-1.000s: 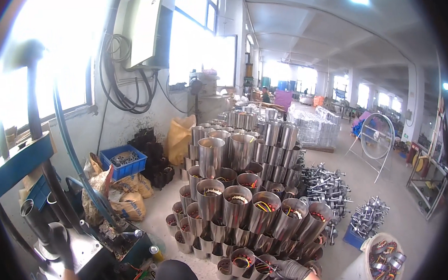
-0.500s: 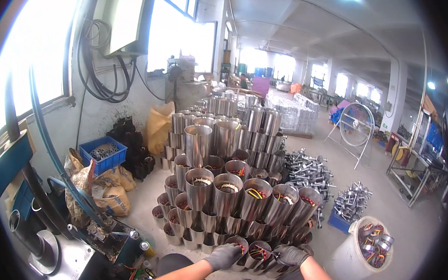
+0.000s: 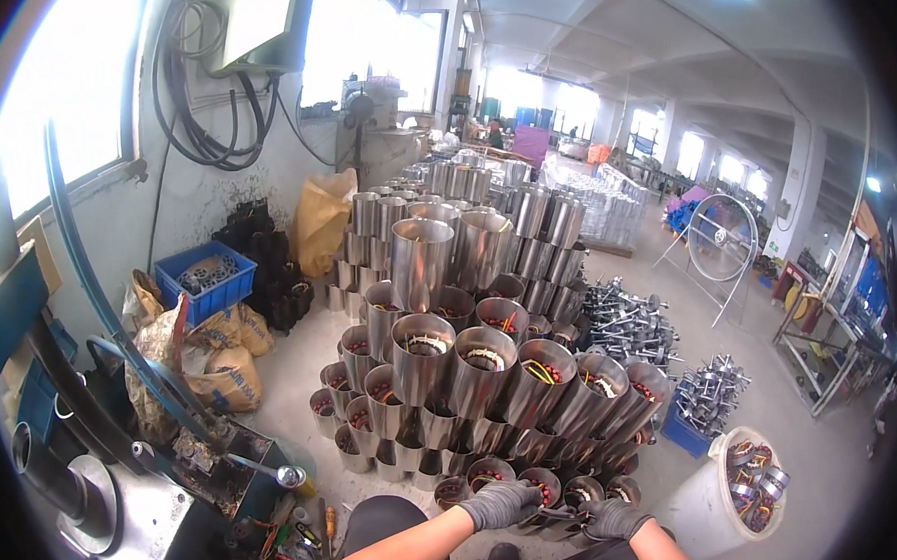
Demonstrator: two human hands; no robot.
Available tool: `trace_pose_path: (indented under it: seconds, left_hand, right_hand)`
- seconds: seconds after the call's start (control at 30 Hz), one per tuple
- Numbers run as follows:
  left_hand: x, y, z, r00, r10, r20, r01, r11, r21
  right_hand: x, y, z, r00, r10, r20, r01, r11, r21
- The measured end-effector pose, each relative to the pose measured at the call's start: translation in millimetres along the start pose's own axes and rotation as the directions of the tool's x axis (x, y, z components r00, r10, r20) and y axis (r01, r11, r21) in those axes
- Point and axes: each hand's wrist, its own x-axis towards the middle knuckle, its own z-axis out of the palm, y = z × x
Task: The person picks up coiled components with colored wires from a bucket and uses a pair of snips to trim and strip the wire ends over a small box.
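My left hand (image 3: pixel 502 505), in a dark grey glove, is closed at the front row of steel cylinders, its curled fingers at the rim of one cylinder (image 3: pixel 543 479). My right hand (image 3: pixel 617 520), gloved alike, is closed a little to the right, by the lower side of another front cylinder (image 3: pixel 584 490). What either hand grips is too small and hidden to make out. Red and yellow wires show inside the front cylinders. Behind them rises a stack of shiny open-topped cylinders (image 3: pixel 424 356), several holding wound coils with wires.
A white bin (image 3: pixel 714 504) of coil parts stands at the right, near a blue crate (image 3: pixel 683 432) heaped with metal shafts. On the left are a machine (image 3: pixel 130 539), hand tools, sacks (image 3: pixel 222 375) and a blue crate of rings (image 3: pixel 205 286). A round fan (image 3: pixel 719 236) stands farther right.
The view has shifted a little, moving the stack right and down in the picture. My left hand has moved right along the front cylinders, and my right hand has also shifted slightly right.
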Motion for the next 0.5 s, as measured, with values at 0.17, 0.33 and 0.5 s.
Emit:
trace_pose_path:
  seconds: [0.17,0.33,0.5]
  left_hand:
    - [-10.6,22.5,-32.8,0.989,-0.093,0.113,0.09,0.995,0.039]
    - [-15.3,11.1,-21.3,0.993,-0.084,0.087,0.084,0.996,0.007]
    - [-14.2,4.0,-9.5,0.987,-0.123,0.103,0.124,0.992,0.005]
  right_hand:
    - [-2.5,-6.8,-4.9,0.999,0.003,0.036,-0.002,1.0,-0.019]
    - [-1.5,-11.1,-7.3,0.977,-0.207,-0.052,0.211,0.975,0.071]
    - [14.7,-11.9,6.6,0.941,-0.324,-0.101,0.333,0.938,0.099]
